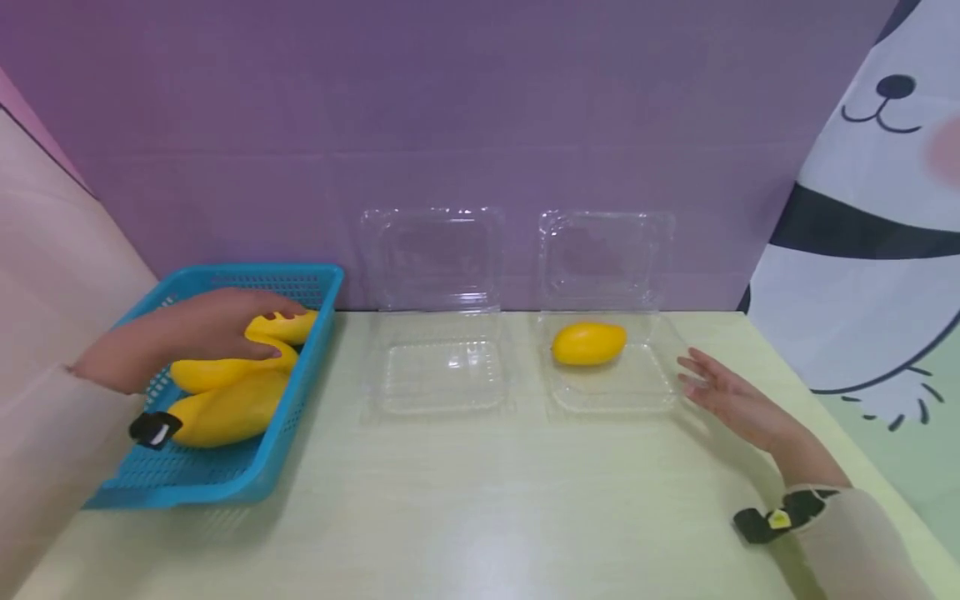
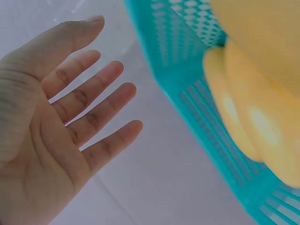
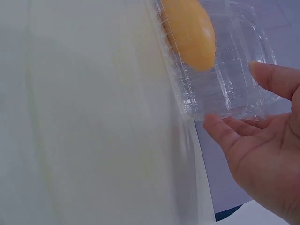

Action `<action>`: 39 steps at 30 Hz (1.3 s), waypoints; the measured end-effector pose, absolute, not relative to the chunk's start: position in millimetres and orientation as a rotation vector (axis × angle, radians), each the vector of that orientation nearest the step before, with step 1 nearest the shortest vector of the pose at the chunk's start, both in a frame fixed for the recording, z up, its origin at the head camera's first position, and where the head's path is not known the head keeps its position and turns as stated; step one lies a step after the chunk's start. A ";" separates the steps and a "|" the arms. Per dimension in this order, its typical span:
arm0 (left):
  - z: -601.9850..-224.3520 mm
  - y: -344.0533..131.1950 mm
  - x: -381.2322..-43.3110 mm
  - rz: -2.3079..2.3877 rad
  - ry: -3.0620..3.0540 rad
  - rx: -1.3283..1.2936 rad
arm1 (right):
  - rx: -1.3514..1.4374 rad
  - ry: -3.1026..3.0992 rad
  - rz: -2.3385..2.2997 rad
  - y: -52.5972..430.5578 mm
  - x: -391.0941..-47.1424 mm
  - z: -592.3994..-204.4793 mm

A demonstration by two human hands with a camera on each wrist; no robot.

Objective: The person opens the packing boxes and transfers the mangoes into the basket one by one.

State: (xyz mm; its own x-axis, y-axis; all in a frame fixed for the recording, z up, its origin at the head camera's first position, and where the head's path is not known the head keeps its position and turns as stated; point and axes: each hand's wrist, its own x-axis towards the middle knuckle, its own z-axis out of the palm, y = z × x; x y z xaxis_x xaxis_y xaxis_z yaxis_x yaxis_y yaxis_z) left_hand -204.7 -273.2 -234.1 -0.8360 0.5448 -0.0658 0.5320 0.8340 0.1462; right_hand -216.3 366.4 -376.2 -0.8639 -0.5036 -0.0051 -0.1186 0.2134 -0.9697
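Observation:
My left hand [image 1: 217,329] reaches over the blue plastic basket [image 1: 251,487], which holds several yellow mangoes [image 1: 232,412]. In the left wrist view, the left hand [image 2: 70,108] has its fingers spread and nothing in its palm, beside the basket's rim [image 2: 161,82]. A single mango [image 1: 588,344] lies in the right clear plastic container [image 1: 611,400], whose lid stands raised behind it. At that container's right side is my right hand [image 1: 738,404], fingers extended. The right wrist view has this hand [image 3: 262,150] by the container's edge; whether it touches is unclear.
A second clear container [image 1: 442,400], lid raised, stands left of the first on the pale table [image 1: 450,500]. Behind both is a purple backdrop [image 1: 450,108]. A panda-printed cloth [image 1: 892,317] hangs at the right.

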 end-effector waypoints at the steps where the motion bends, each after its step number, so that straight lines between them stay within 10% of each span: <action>1: -232.3 -268.7 -204.6 0.200 2.896 0.868 | -0.581 2.174 -1.687 366.4 -216.3 -376.2; 39: -238.9 -132.7 -230.5 0.203 2.773 1.104 | -0.588 2.191 -1.669 370.3 -216.3 -383.7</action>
